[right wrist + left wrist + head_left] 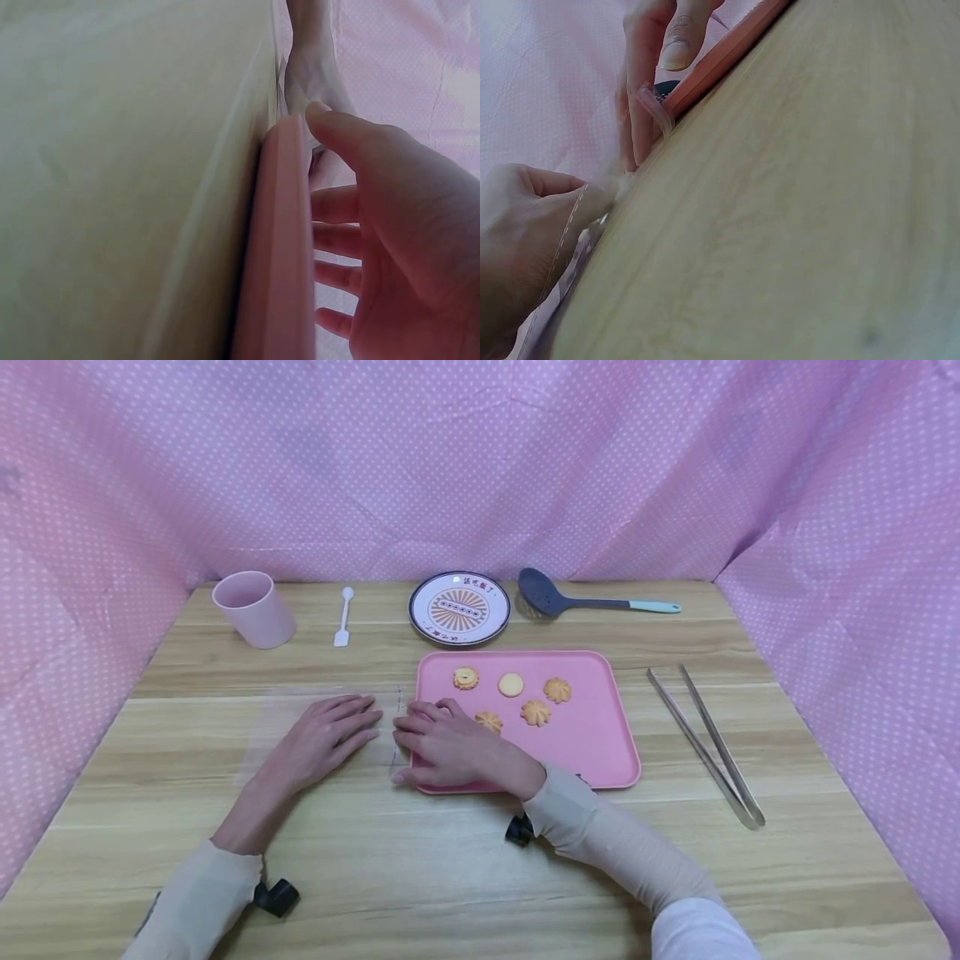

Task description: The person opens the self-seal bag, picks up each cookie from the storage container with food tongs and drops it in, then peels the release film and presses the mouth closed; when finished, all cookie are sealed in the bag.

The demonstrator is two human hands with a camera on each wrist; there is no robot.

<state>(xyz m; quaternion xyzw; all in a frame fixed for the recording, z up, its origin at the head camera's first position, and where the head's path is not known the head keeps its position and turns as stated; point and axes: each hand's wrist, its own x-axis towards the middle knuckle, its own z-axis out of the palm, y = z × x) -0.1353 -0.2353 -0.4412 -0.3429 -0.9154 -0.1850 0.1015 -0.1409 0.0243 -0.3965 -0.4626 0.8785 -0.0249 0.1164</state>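
Note:
A clear plastic bag (386, 747) lies flat on the table, its dashed edge line between my two hands. My left hand (322, 739) rests on the bag, fingers fairly straight and pointing right. In the left wrist view, the film's dashed line (571, 214) crosses in front of that hand. My right hand (450, 743) reaches over the left rim of the pink tray (592, 727), fingertips right at the bag's edge. Its thumb and fingers look spread in the right wrist view. Several cookies (536, 712) lie on the tray, one partly hidden by the right hand.
Behind the tray are a patterned plate (459, 608) and a dark slotted spoon (543, 593). Metal tongs (708, 747) lie to the right. At the back left stand a pink cup (257, 610) and a small white spatula (344, 617). Polka-dot cloth surrounds the table.

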